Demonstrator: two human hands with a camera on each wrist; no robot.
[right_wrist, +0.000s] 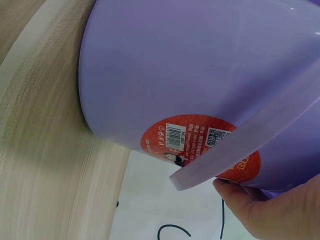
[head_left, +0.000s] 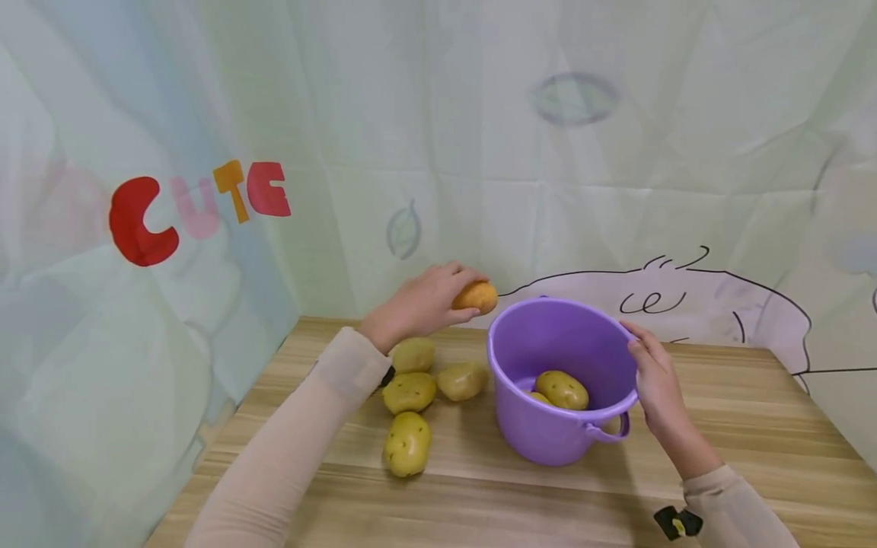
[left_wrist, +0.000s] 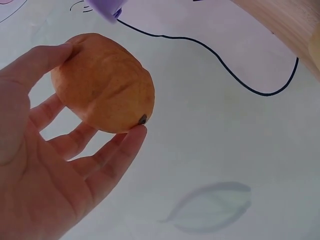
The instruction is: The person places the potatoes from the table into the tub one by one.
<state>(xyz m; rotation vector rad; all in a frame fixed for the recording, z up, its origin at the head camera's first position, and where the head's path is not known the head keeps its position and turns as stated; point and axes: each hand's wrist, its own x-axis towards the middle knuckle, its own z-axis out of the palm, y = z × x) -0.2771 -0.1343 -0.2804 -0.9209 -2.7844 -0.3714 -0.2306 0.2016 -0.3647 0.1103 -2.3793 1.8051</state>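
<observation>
My left hand (head_left: 432, 298) holds an orange-brown potato (head_left: 477, 297) above the table, left of the bucket's rim. In the left wrist view, thumb and fingertips pinch this lumpy potato (left_wrist: 105, 82), which has a dark spot at one end. A purple plastic bucket (head_left: 541, 434) stands on the table, its mouth facing me. Inside lie a yellow potato (head_left: 563, 390) and another, mostly hidden by the wall. My right hand (head_left: 656, 380) grips the bucket's right rim. The right wrist view shows the bucket's side (right_wrist: 175, 60) and its handle (right_wrist: 250, 140), with the thumb near a red label.
Left of the bucket, several yellow potatoes lie on the wood-grain table (head_left: 479, 510): one in front (head_left: 407, 444), one beside the bucket (head_left: 462, 380), others behind, partly covered by the left forearm. A printed cloth (head_left: 438, 114) hangs close behind and at the left.
</observation>
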